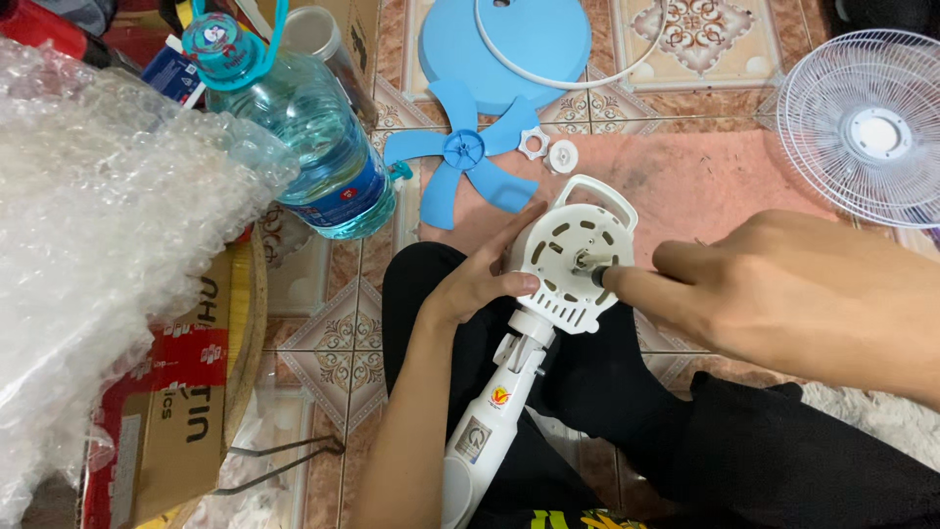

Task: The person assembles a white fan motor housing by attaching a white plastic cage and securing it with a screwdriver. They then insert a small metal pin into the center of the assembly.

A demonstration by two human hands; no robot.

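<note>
Over the person's lap, the left hand point(477, 284) curls its fingers around the side of the white fan motor housing point(573, 257), while the right hand point(774, 284) seemingly pinches the metal shaft point(590, 262) at its centre.

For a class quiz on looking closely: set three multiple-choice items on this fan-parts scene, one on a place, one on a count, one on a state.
1. Where does the blue blade lie?
A. On the floor by the water bottle
B. On the motor shaft
C. Inside the grille

2. How many vanes has the blade?
A. Three
B. Five
C. Seven

3. What is on the motor shaft?
A. The blade
B. The grille
C. Nothing, it is bare

Answers: 1 A, it lies flat on the tiles beside the bottle. 2 B, five vanes fan out from the hub. 3 C, the left hand steadies the motor while right hand fingers touch the bare shaft.
</note>
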